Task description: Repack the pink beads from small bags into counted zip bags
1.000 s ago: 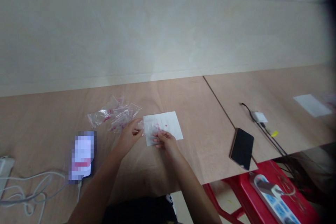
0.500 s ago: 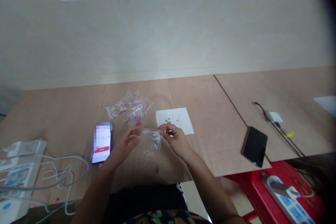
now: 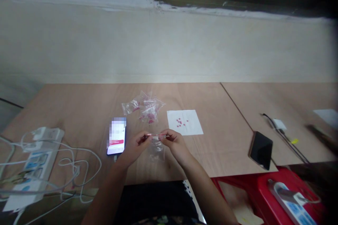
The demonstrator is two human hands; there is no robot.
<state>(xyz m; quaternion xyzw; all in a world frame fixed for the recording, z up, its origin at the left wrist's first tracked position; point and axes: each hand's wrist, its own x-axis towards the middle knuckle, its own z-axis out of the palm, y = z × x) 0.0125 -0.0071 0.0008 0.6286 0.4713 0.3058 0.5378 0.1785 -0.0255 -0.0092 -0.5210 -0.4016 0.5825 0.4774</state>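
Shifted off the square white paper sheet (image 3: 195, 127) since a second ago, now pinching a red-edged clear plastic bag (image 3: 157, 152) by its crosswise mouth between left hand (image 3: 137, 146) and right hand (image 3: 174, 143), with small round red pieces (image 3: 181, 122) beyond, nearer the right.

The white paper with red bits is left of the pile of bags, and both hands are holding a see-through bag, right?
Not quite: the white paper with red bits is right of the pile of bags, as the head view shows. The left hand and right hand are holding a see-through bag.
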